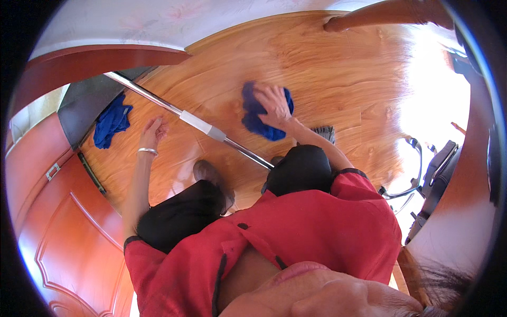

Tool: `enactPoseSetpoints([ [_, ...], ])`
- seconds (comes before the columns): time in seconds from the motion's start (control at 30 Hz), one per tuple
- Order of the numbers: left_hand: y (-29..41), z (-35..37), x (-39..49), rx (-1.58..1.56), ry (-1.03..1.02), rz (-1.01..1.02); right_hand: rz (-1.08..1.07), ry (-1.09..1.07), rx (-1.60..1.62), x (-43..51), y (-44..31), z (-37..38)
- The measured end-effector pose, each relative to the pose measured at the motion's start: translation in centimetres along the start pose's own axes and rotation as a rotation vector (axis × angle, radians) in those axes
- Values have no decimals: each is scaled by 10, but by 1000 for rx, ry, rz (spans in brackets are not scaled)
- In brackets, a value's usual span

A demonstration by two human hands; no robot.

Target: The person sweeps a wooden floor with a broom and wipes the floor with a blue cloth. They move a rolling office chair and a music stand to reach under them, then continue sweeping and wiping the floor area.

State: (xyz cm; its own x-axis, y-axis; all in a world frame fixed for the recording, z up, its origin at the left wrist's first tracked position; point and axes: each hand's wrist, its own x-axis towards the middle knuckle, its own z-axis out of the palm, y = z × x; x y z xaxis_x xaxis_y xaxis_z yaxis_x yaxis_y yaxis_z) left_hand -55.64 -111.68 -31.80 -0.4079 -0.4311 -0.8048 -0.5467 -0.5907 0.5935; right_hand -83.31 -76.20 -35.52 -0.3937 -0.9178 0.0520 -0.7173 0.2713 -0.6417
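Note:
My right hand (274,106) lies spread on a crumpled blue cloth (253,123) on the wooden floor (317,71); both are slightly blurred. To the left, my left hand (155,130) is held above the floor with its fingers loosely curled; I see nothing in it. Between the hands a metal pole with a white-and-grey joint (202,125) runs diagonally from the doorway towards my knee. A second blue cloth (112,122) lies crumpled by the dark threshold, left of my left hand. Grey fringe of what may be a mop head (325,134) shows beneath my right forearm.
A reddish wooden door (79,237) stands at the lower left, beside a dark threshold (89,103). A pale patterned wall (158,23) borders the floor. At the upper right is a wooden furniture leg (368,16); a black bag with straps (437,170) is at the right.

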Motion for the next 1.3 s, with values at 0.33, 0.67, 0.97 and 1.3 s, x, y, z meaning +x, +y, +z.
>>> enactPoseSetpoints([
  [0.33,-9,25,1,-116,-231,3,520,401,-380,-18,82,-133],
  [0.67,2,39,9,-188,-296,-41,68,158,-81,-39,35,-37],
  [0.97,-8,35,6,-238,-213,-103,884,546,-716,12,169,-135],
  [1.3,-4,38,-2,-37,-290,36,-367,-314,-192,123,-55,38],
])
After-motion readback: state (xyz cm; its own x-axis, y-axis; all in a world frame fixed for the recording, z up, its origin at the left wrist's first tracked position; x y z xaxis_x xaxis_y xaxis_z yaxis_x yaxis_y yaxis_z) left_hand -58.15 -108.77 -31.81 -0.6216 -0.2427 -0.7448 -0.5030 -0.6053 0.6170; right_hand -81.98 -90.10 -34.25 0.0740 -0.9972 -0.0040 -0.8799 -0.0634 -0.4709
